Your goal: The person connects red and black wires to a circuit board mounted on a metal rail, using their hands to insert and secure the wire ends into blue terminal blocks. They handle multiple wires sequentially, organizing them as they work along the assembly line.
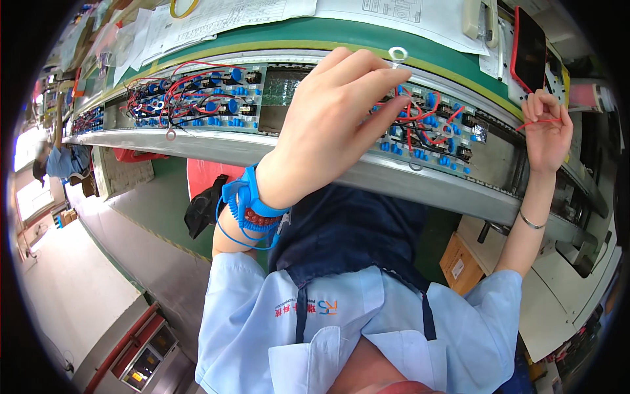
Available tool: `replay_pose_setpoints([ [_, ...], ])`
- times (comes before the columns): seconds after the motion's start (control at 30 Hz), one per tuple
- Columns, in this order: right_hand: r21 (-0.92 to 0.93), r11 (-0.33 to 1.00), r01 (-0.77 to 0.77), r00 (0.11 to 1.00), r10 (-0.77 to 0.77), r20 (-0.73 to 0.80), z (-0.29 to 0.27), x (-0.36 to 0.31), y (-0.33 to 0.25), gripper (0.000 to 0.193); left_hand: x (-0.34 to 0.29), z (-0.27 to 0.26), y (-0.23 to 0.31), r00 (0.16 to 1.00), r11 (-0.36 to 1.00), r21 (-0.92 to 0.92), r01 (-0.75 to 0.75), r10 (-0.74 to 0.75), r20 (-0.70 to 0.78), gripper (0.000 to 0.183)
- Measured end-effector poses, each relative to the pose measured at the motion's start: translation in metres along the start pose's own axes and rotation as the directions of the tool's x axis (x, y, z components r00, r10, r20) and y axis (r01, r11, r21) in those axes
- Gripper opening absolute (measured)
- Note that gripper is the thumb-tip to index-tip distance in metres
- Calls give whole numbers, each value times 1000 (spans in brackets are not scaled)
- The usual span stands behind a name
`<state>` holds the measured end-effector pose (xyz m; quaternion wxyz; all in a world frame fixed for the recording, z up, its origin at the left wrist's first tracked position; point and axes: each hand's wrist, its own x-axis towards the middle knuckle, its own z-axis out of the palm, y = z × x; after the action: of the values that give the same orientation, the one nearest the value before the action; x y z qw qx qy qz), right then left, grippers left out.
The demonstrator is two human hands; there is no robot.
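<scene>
My left hand (331, 125), with a blue coiled wrist strap (246, 194), reaches over a circuit board (453, 148). Its fingers are curled, with index finger and thumb bent close above red and black wires (420, 121). A silver ring terminal (398, 55) sticks out just past the index finger and seems to be held in these fingers; its wire is hidden. Off to the right, my right hand (548, 134) is raised beside the rail, its fingers closed on a thin red wire (539, 123). Blue round components and dark blocks cover the board.
More wired boards (190, 98) lie to the left in the metal conveyor track (230, 141). Papers (407, 20) rest on the green bench beyond. A red-edged dark phone-like device (528, 49) stands at the far right. A cardboard box (459, 262) sits below the track.
</scene>
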<state>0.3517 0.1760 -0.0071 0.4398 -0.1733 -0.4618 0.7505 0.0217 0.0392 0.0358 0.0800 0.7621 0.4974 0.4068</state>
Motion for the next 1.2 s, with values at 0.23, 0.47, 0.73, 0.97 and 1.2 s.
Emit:
replay_pose_setpoints([
  [0.23, -14, 1000, 0, 1000, 1, 16, -2, 0, 0, 46, 16, 6, 8, 985, 979, -201, 46, -11, 173, 27],
  [0.47, -39, 999, -1, 1000, 1, 11, -2, 0, 0, 46, 20, -2, 7, 941, 982, -164, -98, 145, 307, 32],
  [0.73, -61, 998, 0, 1000, -1, -5, -3, 0, 0, 46, 12, -9, 11, 957, 991, -130, 2, 36, 286, 43],
  [0.97, -40, 999, -7, 1000, 7, -15, -2, 0, 0, 46, 3, -11, 4, 974, 992, -107, 64, -39, 223, 41],
  [1.2, -32, 999, -16, 1000, 16, -7, -3, 0, -1, 45, -4, -14, -1, 983, 998, -34, 49, -42, 181, 32],
])
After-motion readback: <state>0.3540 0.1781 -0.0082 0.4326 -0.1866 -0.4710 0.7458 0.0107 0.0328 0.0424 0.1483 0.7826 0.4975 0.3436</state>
